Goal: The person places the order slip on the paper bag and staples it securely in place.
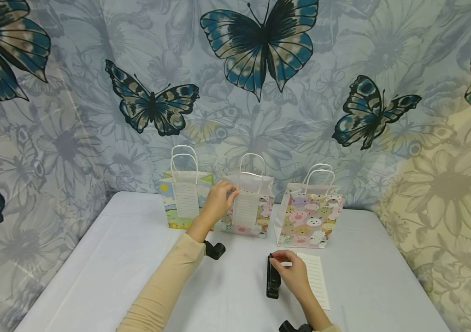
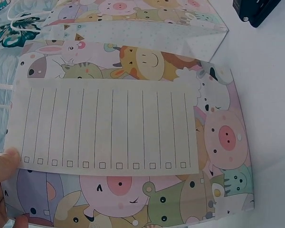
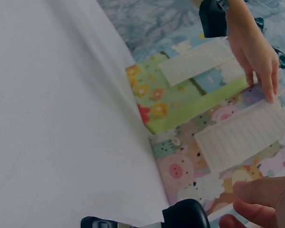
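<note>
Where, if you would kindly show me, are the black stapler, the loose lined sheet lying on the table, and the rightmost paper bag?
Black stapler [image 1: 273, 281]: head view, on its body.
Loose lined sheet [image 1: 317, 281]: head view, on its lined face.
Rightmost paper bag [image 1: 308, 222]: head view, on its patterned front panel.

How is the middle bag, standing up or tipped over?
Standing up: the head view shows the middle bag on its base on the white table, its handles pointing upward.
</note>
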A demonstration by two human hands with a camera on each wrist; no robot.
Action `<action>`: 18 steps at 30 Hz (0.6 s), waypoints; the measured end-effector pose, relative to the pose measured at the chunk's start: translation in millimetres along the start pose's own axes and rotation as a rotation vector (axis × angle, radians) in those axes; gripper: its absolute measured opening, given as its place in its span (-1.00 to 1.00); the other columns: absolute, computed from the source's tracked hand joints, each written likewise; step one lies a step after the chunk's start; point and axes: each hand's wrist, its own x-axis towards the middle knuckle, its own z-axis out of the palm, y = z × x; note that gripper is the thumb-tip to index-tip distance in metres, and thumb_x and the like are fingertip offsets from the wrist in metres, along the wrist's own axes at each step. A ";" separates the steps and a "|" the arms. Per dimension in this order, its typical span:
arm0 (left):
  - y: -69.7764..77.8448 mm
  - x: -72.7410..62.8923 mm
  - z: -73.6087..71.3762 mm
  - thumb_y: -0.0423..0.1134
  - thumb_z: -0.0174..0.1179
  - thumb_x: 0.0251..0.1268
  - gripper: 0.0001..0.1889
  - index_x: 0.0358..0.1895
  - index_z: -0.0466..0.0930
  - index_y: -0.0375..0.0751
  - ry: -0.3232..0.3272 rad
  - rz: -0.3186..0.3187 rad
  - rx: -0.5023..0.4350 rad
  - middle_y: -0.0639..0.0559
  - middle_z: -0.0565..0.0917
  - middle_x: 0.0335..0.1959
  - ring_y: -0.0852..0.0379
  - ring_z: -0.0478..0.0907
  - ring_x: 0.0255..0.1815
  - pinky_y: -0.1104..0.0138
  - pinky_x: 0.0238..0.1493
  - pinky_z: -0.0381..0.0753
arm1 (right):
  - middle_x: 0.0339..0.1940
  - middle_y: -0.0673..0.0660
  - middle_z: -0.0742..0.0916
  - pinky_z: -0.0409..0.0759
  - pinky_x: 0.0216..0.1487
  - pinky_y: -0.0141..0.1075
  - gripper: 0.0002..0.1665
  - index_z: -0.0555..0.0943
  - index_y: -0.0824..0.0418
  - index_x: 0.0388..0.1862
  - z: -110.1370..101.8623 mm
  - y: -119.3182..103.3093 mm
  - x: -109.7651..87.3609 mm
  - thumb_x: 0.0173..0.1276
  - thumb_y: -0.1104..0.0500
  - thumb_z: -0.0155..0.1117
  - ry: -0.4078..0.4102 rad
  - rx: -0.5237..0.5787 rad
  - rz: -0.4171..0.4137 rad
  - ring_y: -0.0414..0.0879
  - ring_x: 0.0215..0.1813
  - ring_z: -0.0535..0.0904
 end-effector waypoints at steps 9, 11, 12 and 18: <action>-1.0 0.4 0.1 -0.26 0.17 0.35 -0.81 -0.19 0.67 -0.33 -0.010 -0.015 -0.005 -0.15 0.70 -0.17 -0.08 0.59 -0.05 0.06 0.12 0.56 | -0.39 0.18 0.75 0.57 -0.33 -0.53 -0.86 0.66 0.32 -0.34 -0.4 8.0 -6.3 0.15 0.29 0.42 0.009 0.020 0.037 -0.45 -0.36 0.50; -1.1 0.6 0.1 -0.25 0.17 0.35 -0.81 -0.19 0.67 -0.33 -0.009 -0.013 -0.001 -0.15 0.71 -0.17 -0.08 0.58 -0.05 0.07 0.11 0.56 | -0.39 0.18 0.75 0.57 -0.32 -0.53 -0.85 0.66 0.33 -0.33 0.1 9.5 -7.1 0.14 0.29 0.43 0.002 0.026 0.050 -0.45 -0.37 0.49; -1.2 0.6 0.1 -0.25 0.17 0.35 -0.81 -0.19 0.67 -0.32 -0.009 -0.012 0.001 -0.15 0.71 -0.17 -0.07 0.58 -0.05 0.07 0.11 0.56 | -0.39 0.18 0.74 0.57 -0.32 -0.53 -0.85 0.66 0.34 -0.33 0.3 10.4 -7.5 0.14 0.30 0.43 0.000 0.028 0.052 -0.46 -0.38 0.49; -1.5 1.5 0.7 -0.25 0.16 0.35 -0.80 -0.18 0.67 -0.32 -0.013 -0.011 0.004 -0.15 0.71 -0.17 -0.07 0.58 -0.04 0.09 0.12 0.56 | -0.42 0.18 0.73 0.56 -0.34 -0.53 -0.85 0.65 0.35 -0.35 0.9 14.8 -8.7 0.11 0.32 0.44 0.009 0.024 0.050 -0.49 -0.41 0.47</action>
